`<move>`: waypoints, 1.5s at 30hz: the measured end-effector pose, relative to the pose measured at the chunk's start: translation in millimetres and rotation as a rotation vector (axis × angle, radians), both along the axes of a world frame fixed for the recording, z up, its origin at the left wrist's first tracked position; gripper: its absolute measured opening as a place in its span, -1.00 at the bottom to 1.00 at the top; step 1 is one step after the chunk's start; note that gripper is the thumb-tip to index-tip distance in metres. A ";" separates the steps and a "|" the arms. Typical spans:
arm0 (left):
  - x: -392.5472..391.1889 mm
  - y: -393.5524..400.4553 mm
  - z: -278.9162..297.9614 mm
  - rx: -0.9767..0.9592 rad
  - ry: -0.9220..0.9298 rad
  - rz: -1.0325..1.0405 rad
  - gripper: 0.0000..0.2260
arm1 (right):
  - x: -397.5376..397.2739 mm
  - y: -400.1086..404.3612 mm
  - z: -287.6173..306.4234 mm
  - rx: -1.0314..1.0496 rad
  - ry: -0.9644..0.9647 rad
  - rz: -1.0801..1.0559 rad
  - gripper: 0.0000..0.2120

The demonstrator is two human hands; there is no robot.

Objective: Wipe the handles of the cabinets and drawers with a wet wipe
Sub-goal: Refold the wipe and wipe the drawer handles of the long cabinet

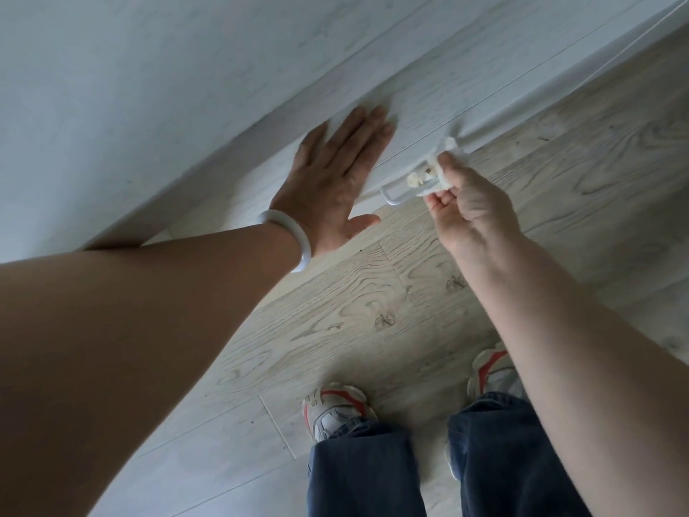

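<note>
Head view, looking down along the cabinet front. Right-hand fingers [438, 203] are curled and pinch a crumpled white wet wipe [432, 177], which is wrapped over the slim white metal bar handle [400, 194] of a drawer. Wipe covers the handle's upper stretch; its lower end, with the bent leg, shows bare just below the wipe. Right hand [473, 210] sits just off the drawer front, partly hiding the wipe from this angle.

Left hand [335, 181] lies flat against the pale grey wood-grain cabinet front [410, 102], fingers straight and together, thumb spread out toward the floor, holding nothing. It rests just beside the handle, not touching it. A pale, translucent white bangle [294, 240] rings the left wrist.

Thin seams run across the cabinet front, marking the drawer edges. Below lies a light wood-grain plank floor [373, 304] with dark knots. At the bottom of the view, two white-and-red trainers [335, 408] stand on the planks, under dark blue denim trouser legs [365, 475]; the right forearm crosses in front of the right shoe.
</note>
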State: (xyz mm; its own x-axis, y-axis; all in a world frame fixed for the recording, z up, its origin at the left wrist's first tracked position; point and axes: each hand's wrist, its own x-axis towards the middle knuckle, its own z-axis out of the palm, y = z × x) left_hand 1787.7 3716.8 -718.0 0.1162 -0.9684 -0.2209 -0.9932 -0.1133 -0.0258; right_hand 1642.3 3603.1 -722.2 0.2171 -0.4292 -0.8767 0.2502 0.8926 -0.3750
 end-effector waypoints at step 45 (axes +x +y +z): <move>-104.2 221.2 243.0 0.153 0.783 1.234 -0.49 | -11.1 184.3 258.3 -0.618 0.112 1.445 -0.67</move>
